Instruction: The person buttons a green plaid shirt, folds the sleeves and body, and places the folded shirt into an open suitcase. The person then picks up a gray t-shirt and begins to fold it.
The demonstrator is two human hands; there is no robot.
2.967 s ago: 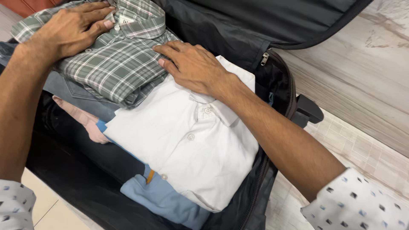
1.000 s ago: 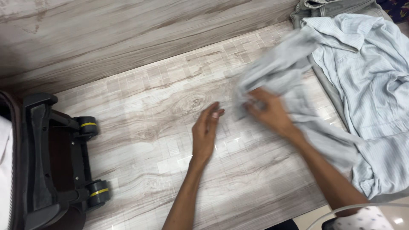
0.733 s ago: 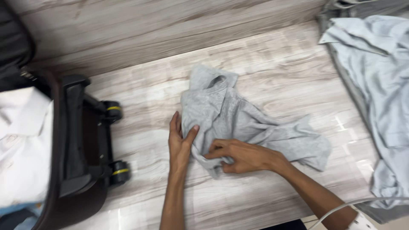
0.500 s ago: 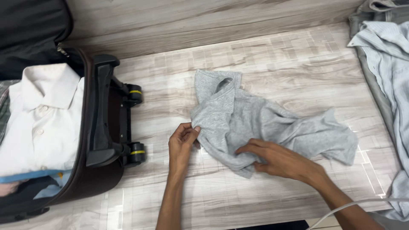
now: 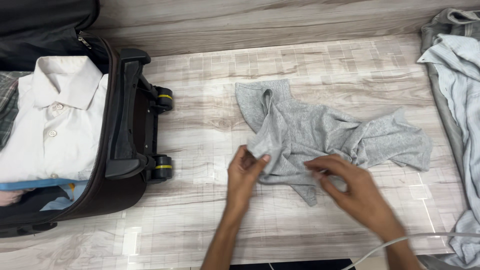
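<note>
- At the far left a dark suitcase (image 5: 117,130) lies open on the floor, so you can see the clothes packed flat inside.
- A folded white shirt (image 5: 55,125) sits on top in it, with a bit of a green checked shirt (image 5: 7,107) at the edge and something blue (image 5: 30,184) peeking out below.
- The suitcase wheels (image 5: 163,167) have yellow rings and point toward the bare wooden floor (image 5: 200,120).
- The left hand (image 5: 243,175) pinches an edge of the gray T-shirt (image 5: 320,135) between thumb and fingers, lifting a little fold off the floor.
- The gray T-shirt lies crumpled on the floor in the middle, neck end toward the suitcase, well apart from it.
- The right hand (image 5: 357,192) is blurry. Its fingers bend down onto the lower edge of the gray T-shirt, but I cannot tell if they grip it or only touch it.
- At the far right a pale blue striped shirt (image 5: 460,100) lies rumpled on top of a gray garment (image 5: 439,25), in a loose pile.
</note>
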